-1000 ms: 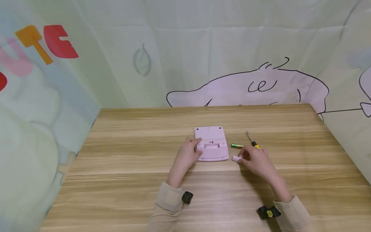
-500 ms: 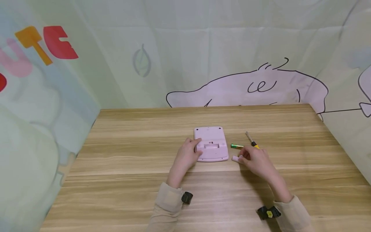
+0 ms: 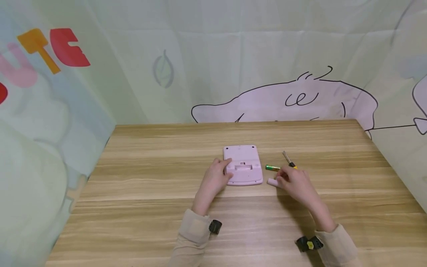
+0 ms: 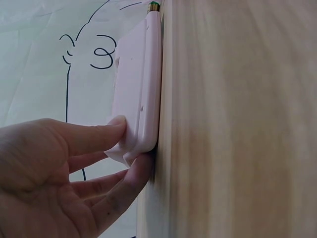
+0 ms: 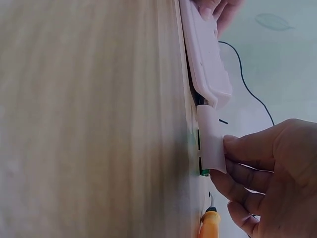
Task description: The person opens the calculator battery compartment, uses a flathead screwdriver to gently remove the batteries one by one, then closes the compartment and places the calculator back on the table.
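A pink calculator (image 3: 243, 155) lies face down on the table, its battery slot (image 3: 243, 167) uncovered. At its left edge, my left hand (image 3: 215, 180) grips it; in the left wrist view the thumb presses the back while fingers reach the underside. To the right, my right hand (image 3: 296, 184) pinches a small pink battery cover (image 5: 212, 139) between thumb and fingers, just above the table and apart from the calculator. Beside that hand lies a green battery (image 3: 272, 167), partly hidden behind the fingers in the head view.
A screwdriver (image 3: 289, 160) with a yellow and black handle lies just beyond my right hand. The wooden table (image 3: 150, 159) ends at a patterned curtain (image 3: 213, 74) at the back and sides.
The battery cover has turned a little in my right fingers, and its small tab no longer shows. My left hand and the calculator stay put.
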A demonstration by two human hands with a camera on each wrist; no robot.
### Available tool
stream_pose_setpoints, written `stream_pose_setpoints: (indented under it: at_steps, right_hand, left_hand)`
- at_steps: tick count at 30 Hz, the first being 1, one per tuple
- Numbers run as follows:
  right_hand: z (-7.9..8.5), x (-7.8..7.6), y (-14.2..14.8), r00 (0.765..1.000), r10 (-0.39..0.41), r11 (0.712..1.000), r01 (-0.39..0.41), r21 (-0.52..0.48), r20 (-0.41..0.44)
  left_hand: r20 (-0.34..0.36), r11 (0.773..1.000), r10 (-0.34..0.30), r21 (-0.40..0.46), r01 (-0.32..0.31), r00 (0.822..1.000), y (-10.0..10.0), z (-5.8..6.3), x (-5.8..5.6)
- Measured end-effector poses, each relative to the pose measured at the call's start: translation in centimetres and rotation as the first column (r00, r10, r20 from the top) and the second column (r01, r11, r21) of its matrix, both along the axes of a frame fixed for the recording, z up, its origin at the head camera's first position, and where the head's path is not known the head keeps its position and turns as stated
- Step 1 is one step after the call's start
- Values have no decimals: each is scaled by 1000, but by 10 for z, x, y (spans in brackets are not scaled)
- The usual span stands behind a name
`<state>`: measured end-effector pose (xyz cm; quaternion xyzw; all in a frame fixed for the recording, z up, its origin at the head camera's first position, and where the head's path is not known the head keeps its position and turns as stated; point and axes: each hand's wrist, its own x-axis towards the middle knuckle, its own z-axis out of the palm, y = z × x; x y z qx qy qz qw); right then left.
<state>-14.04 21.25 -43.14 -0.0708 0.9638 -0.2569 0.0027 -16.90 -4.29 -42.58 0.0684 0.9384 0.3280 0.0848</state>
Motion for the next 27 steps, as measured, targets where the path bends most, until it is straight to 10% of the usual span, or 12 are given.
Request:
stream_pose_setpoints:
  at_steps: [27]
  right_hand:
    - [9, -3, -8, 997, -4, 999, 0, -47, -81]
  left_hand:
    - [6, 1000, 0, 0, 0, 1000, 0, 0, 0]
